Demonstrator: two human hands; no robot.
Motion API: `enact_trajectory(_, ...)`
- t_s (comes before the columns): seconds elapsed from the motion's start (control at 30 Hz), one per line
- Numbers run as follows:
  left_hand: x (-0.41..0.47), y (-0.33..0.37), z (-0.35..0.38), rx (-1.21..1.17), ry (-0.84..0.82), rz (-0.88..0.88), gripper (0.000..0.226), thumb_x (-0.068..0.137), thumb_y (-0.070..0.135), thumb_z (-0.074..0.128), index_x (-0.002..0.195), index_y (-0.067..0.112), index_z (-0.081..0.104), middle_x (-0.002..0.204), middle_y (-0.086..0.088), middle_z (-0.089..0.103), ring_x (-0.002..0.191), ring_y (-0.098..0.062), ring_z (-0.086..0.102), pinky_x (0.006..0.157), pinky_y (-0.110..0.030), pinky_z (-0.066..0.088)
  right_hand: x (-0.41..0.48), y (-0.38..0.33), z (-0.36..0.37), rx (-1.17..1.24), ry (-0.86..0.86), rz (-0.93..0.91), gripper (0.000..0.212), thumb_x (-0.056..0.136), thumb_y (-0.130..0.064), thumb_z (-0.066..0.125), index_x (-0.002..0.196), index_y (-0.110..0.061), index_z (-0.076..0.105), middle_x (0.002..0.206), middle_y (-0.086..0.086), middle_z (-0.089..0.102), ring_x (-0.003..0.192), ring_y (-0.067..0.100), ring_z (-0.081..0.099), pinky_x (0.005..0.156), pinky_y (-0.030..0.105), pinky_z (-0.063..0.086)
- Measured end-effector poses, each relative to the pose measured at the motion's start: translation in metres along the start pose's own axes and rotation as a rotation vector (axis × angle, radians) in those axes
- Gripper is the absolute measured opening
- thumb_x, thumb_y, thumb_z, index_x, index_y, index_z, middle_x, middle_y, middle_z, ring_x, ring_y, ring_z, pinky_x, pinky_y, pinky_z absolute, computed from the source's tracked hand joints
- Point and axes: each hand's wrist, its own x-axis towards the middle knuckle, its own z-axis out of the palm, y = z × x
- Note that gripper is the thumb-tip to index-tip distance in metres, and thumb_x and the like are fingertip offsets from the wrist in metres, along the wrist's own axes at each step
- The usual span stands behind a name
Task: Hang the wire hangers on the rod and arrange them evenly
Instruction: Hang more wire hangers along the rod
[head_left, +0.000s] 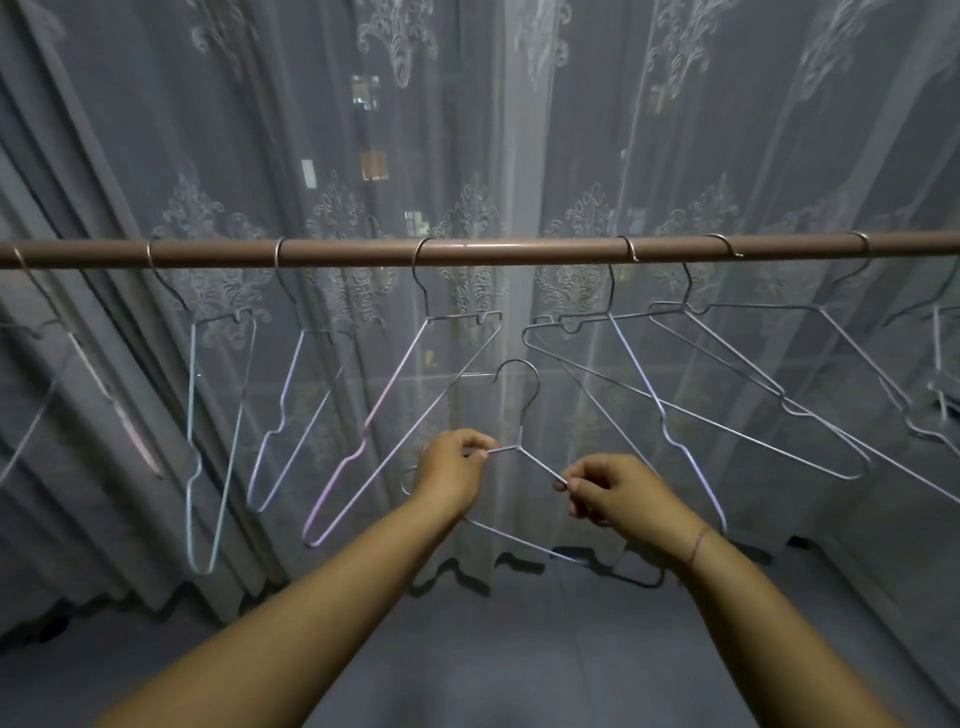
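Observation:
A brown rod (493, 250) runs level across the view. Several wire hangers hang from it by their hooks, among them a light-blue one (193, 415) at the left, a pinkish one (395, 395) near the middle and a silver one (639, 374) to the right. Below the rod, in the gap between those two, I hold a loose wire hanger (519, 405) with its hook pointing up and clear of the rod. My left hand (452, 475) pinches its left shoulder wire. My right hand (608, 491) pinches its right shoulder wire. My forearms hide its lower bar in part.
A sheer embroidered curtain (571, 130) hangs right behind the rod, with a heavier grey drape (67, 156) at the left. The grey tiled floor (519, 649) lies below. A further hanger (943, 364) hangs at the far right edge.

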Motion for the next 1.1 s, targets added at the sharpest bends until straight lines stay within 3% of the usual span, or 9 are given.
enact_trajectory(0.07,-0.005,0.009,0.004,0.028,0.112,0.032,0.014,0.083,0.016,0.064,0.096,0.019,0.067,0.110,-0.004,0.056,0.110,-0.021,0.053,0.101,-0.033,0.041,-0.006,0.002,-0.001,0.104,0.090,0.028,0.022,0.090,-0.003,0.050,0.077,-0.010,0.066,0.057,0.003,0.059,0.054,0.015,0.050,0.059,0.026,0.043)
enact_trajectory(0.13,-0.016,0.024,0.010,-0.072,0.163,0.040,0.013,0.081,0.022,0.068,0.093,0.018,0.064,0.098,0.001,0.053,0.097,-0.016,0.054,0.092,-0.030,0.046,-0.012,0.001,-0.001,0.183,0.189,0.043,0.024,0.089,-0.001,0.050,0.073,-0.011,0.064,0.054,0.004,0.056,0.049,0.013,0.047,0.056,0.027,0.042)
enact_trajectory(0.3,-0.031,0.068,0.025,-0.500,-0.169,-0.024,0.016,0.087,0.019,0.062,0.080,0.007,0.069,0.067,-0.004,0.061,0.060,-0.010,0.053,0.058,-0.017,0.045,-0.019,-0.021,-0.001,0.344,0.322,0.003,0.019,0.089,0.000,0.047,0.084,-0.006,0.065,0.058,0.004,0.055,0.053,0.015,0.048,0.052,0.020,0.042)
enact_trajectory(0.43,-0.023,0.093,0.021,-0.672,-0.170,-0.028,0.021,0.087,0.010,0.061,0.097,-0.007,0.067,0.062,-0.004,0.058,0.040,0.004,0.050,0.046,-0.008,0.042,-0.015,-0.045,-0.008,0.429,0.375,-0.062,0.021,0.088,0.001,0.047,0.091,-0.007,0.065,0.063,0.002,0.058,0.060,0.011,0.053,0.058,0.020,0.046)
enact_trajectory(0.57,-0.011,0.115,0.009,-0.710,-0.153,0.020,0.016,0.088,0.012,0.060,0.094,0.000,0.069,0.066,-0.004,0.059,0.042,0.002,0.051,0.047,-0.008,0.044,-0.010,-0.069,-0.013,0.498,0.416,-0.140,0.022,0.088,0.002,0.047,0.086,-0.011,0.065,0.060,0.001,0.057,0.057,0.009,0.051,0.055,0.016,0.044)
enact_trajectory(0.7,0.007,0.127,-0.005,-0.731,-0.107,0.029,0.017,0.088,0.008,0.059,0.099,-0.002,0.067,0.062,-0.003,0.058,0.035,0.004,0.049,0.044,-0.007,0.043,0.010,-0.087,-0.015,0.495,0.415,-0.163,0.022,0.088,0.000,0.047,0.082,-0.014,0.063,0.061,0.002,0.057,0.059,0.014,0.051,0.059,0.023,0.042)
enact_trajectory(0.9,0.030,0.113,-0.007,-0.665,-0.055,-0.081,0.015,0.087,0.007,0.061,0.095,-0.004,0.067,0.035,0.007,0.054,0.028,0.002,0.045,0.038,-0.008,0.040,0.037,-0.085,0.002,0.466,0.384,-0.071,0.019,0.087,-0.001,0.046,0.083,-0.009,0.062,0.059,0.003,0.057,0.055,0.014,0.049,0.055,0.023,0.040)
enact_trajectory(1.0,0.035,0.104,-0.007,-0.653,-0.044,-0.125,0.011,0.086,0.006,0.061,0.078,0.003,0.067,0.043,0.003,0.057,0.030,0.000,0.048,0.039,-0.009,0.042,0.043,-0.082,0.008,0.448,0.369,-0.041,0.019,0.087,-0.003,0.047,0.082,-0.009,0.064,0.060,0.003,0.059,0.052,0.011,0.049,0.053,0.021,0.039)
enact_trajectory(1.1,0.035,0.102,-0.010,-0.600,0.005,-0.115,0.022,0.085,0.014,0.065,0.104,0.003,0.065,0.082,-0.005,0.066,0.068,-0.009,0.062,0.065,-0.020,0.047,0.040,-0.080,0.009,0.365,0.366,-0.036,0.017,0.086,-0.009,0.050,0.086,-0.011,0.067,0.073,0.005,0.065,0.064,0.015,0.056,0.062,0.029,0.045)
